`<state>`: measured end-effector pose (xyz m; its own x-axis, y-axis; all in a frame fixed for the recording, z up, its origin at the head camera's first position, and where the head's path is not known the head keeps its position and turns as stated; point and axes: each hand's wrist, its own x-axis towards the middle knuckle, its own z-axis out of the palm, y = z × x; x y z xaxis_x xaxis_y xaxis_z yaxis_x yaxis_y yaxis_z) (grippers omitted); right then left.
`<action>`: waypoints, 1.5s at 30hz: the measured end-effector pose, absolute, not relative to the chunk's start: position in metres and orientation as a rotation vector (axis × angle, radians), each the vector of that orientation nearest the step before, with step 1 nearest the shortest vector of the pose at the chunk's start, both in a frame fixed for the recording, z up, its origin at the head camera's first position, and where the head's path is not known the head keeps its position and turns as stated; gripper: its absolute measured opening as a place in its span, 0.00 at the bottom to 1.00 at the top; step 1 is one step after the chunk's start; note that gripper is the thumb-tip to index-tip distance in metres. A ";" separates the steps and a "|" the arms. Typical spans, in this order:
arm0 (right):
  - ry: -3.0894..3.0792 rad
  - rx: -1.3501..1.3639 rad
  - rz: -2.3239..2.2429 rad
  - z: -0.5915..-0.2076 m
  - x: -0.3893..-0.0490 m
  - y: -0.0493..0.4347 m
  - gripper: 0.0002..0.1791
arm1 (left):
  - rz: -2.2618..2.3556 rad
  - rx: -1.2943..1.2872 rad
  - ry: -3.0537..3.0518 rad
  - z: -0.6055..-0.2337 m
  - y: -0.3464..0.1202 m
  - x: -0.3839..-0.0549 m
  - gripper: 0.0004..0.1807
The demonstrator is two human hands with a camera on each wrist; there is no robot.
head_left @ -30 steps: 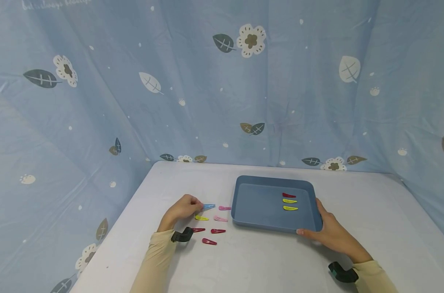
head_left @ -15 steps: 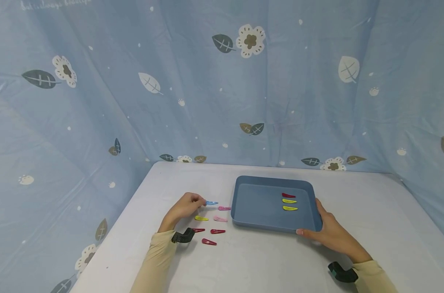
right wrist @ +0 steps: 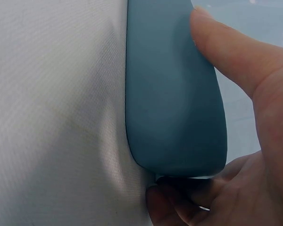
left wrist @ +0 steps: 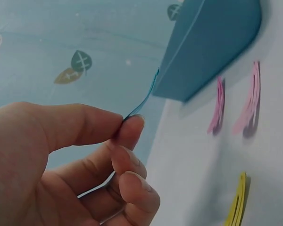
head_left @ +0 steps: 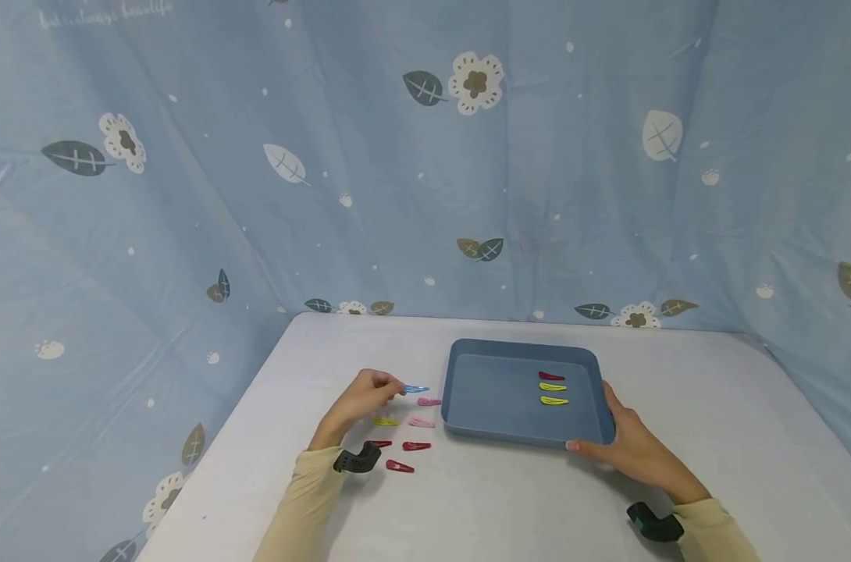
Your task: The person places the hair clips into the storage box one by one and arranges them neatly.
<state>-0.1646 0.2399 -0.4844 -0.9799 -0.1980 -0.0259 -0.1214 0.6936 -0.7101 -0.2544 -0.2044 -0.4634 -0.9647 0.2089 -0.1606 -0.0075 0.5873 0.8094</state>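
Observation:
Between thumb and index finger, my left hand (head_left: 365,400) pinches a blue snap hair clip (head_left: 417,389) by one end. In the left wrist view the clip (left wrist: 145,100) points away from the fingertips toward the tray's side wall, above the tabletop. My right hand (head_left: 636,451) grips the near right corner of a blue-grey tray (head_left: 492,398), thumb at the front rim and fingers along the right side. That tray corner (right wrist: 172,108) fills the middle of the right wrist view. Inside the tray lie a dark red clip (head_left: 551,376) and two yellow clips (head_left: 553,400), one below another.
On the white table (head_left: 510,507), left of the tray, lie a deep pink clip (head_left: 429,402), a light pink clip (head_left: 421,421), a yellow clip (head_left: 386,421) and three dark red clips (head_left: 416,446). A patterned blue curtain (head_left: 369,156) hangs behind and at the left.
My left hand has moved right toward the tray, carrying the blue hair clip up from its place among the other clips. The right hand and tray have stayed put.

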 end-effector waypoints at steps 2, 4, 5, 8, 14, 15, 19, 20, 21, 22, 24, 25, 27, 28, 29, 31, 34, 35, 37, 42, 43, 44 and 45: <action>2.797 -0.269 -1.167 -0.485 -0.164 0.240 0.72 | 1.327 0.174 2.574 -0.463 -0.203 -0.253 0.13; 2.797 -0.274 -1.173 -0.485 -0.164 0.240 0.71 | 1.337 0.175 2.567 -0.462 -0.202 -0.253 0.13; 2.796 -0.280 -1.178 -0.485 -0.164 0.240 0.71 | 1.343 0.179 2.565 -0.461 -0.201 -0.252 0.13; 2.798 -0.288 -1.186 -0.485 -0.164 0.240 0.71 | 1.356 0.181 2.559 -0.459 -0.199 -0.250 0.13; 2.799 -0.281 -1.181 -0.484 -0.164 0.240 0.71 | 1.384 0.166 2.537 -0.454 -0.194 -0.247 0.13; 2.800 -0.275 -1.177 -0.484 -0.164 0.240 0.71 | 1.391 0.168 2.536 -0.453 -0.193 -0.247 0.13; 2.806 -0.265 -1.163 -0.483 -0.164 0.240 0.71 | 1.421 0.188 2.529 -0.450 -0.187 -0.244 0.13; 2.803 -0.267 -1.166 -0.483 -0.164 0.240 0.71 | 1.432 0.195 2.525 -0.449 -0.186 -0.243 0.13; 2.802 -0.269 -1.169 -0.483 -0.164 0.240 0.71 | 1.443 0.201 2.518 -0.448 -0.184 -0.242 0.14; 2.801 -0.271 -1.171 -0.483 -0.164 0.240 0.71 | 1.451 0.203 2.513 -0.448 -0.183 -0.242 0.14; 2.798 -0.276 -1.176 -0.483 -0.164 0.240 0.71 | 1.470 0.204 2.504 -0.447 -0.180 -0.240 0.14; 2.795 -0.279 -1.179 -0.483 -0.164 0.240 0.71 | 1.478 0.200 2.498 -0.446 -0.179 -0.240 0.14; 2.797 -0.279 -1.175 -0.483 -0.164 0.240 0.71 | 1.491 0.205 2.493 -0.444 -0.176 -0.238 0.13; 2.799 -0.282 -1.175 -0.483 -0.164 0.240 0.71 | 1.493 0.209 2.490 -0.444 -0.175 -0.238 0.14; 2.798 -0.282 -1.176 -0.483 -0.164 0.240 0.71 | 1.497 0.211 2.485 -0.443 -0.174 -0.237 0.14; 2.799 -0.288 -1.181 -0.483 -0.164 0.240 0.71 | 1.502 0.221 2.478 -0.443 -0.172 -0.237 0.14; 2.800 -0.292 -1.187 -0.483 -0.163 0.240 0.70 | 1.500 0.232 2.468 -0.443 -0.169 -0.236 0.14; 2.800 -0.291 -1.187 -0.483 -0.163 0.240 0.71 | 1.498 0.234 2.467 -0.443 -0.168 -0.236 0.14; 2.804 -0.292 -1.183 -0.483 -0.163 0.240 0.71 | 1.494 0.245 2.465 -0.442 -0.166 -0.234 0.14; 2.809 -0.308 -1.184 -0.484 -0.164 0.241 0.70 | 1.490 0.280 2.458 -0.441 -0.160 -0.231 0.13; 2.808 -0.314 -1.187 -0.484 -0.164 0.241 0.70 | 1.491 0.288 2.454 -0.441 -0.159 -0.231 0.13; 2.807 -0.318 -1.190 -0.485 -0.164 0.241 0.70 | 1.493 0.295 2.450 -0.441 -0.158 -0.231 0.13; 2.807 -0.322 -1.189 -0.484 -0.164 0.241 0.70 | 1.496 0.300 2.446 -0.441 -0.157 -0.231 0.13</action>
